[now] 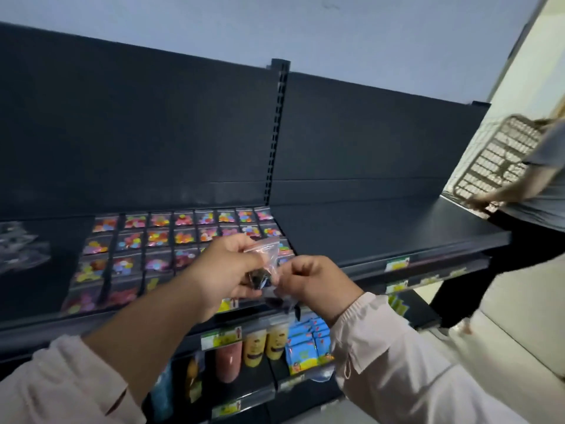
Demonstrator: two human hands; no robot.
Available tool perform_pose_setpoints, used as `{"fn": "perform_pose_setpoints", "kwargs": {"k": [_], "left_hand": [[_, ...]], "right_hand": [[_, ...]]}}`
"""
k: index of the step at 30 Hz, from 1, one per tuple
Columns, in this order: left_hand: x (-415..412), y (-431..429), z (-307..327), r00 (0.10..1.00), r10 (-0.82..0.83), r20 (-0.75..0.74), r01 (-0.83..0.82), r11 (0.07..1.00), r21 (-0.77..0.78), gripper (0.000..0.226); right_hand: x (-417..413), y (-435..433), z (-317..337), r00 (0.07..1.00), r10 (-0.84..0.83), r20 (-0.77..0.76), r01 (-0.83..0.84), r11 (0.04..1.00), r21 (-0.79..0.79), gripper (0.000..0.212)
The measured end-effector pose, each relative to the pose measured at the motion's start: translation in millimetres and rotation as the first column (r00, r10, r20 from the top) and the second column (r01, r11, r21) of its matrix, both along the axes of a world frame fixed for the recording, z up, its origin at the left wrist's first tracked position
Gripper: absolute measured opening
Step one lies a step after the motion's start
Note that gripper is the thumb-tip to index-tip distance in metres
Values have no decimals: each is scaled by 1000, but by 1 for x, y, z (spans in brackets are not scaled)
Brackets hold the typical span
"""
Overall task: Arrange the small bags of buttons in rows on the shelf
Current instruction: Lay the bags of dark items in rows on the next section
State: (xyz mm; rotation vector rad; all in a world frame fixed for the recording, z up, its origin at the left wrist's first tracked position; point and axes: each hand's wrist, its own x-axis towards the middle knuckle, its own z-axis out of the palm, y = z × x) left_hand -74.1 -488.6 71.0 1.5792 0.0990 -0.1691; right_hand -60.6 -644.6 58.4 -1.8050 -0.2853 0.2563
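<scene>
Clear thin plastic, the button bag (pixel 266 254) looks light, limp and slippery. The left hand (pixel 224 267) and right hand (pixel 316 281) each pinch an edge, probably the surest hold.

The shelf (pixel 382 228) is dark, smooth, matt metal. The small bags (pixel 159 237) lying on it are clear glossy plastic film, like the crinkled bag (pixel 269 254) nearer. The sleeves (pixel 397 362) are pale matt cloth; the far-right basket (pixel 495 160) is dull beige plastic.
</scene>
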Motion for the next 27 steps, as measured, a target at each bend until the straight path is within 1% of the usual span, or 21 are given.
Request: {"fn": "perform_pose_setpoints", "kwargs": {"k": [2, 6, 10, 13, 18, 20, 22, 24, 27], "left_hand": [[4, -20, 1, 1000, -19, 4, 19, 1000, 4, 8], [19, -49, 1, 1000, -18, 14, 18, 1000, 22, 13], [44, -68, -3, 1000, 21, -11, -21, 999, -25, 16], [72, -79, -6, 999, 27, -44, -30, 997, -73, 15], [136, -88, -8, 995, 74, -69, -80, 992, -97, 14], [164, -87, -8, 993, 96, -62, -100, 992, -73, 16], [188, -86, -11, 993, 87, -81, -90, 996, -27, 14], [209, -86, -17, 990, 89, -109, -88, 996, 9, 10], [236, -90, -30, 984, 116, -133, -111, 993, 49, 21]], "right_hand": [[1, -20, 0, 999, -53, 5, 53, 999, 10, 28], [10, -48, 0, 989, -113, -101, 124, 986, 113, 27], [33, -66, -5, 968, -205, -147, 227, 963, 148, 28], [58, -78, -6, 956, -247, -157, 269, 954, 134, 29], [118, -95, -6, 956, -261, -134, 267, 963, 26, 31], [146, -105, -3, 954, -271, -131, 276, 961, 20, 29], [170, -113, -1, 951, -273, -143, 277, 961, 6, 19], [188, -118, 1, 949, -278, -148, 281, 960, 2, 20], [218, -127, -5, 952, -272, -140, 275, 961, 4, 19]]}}
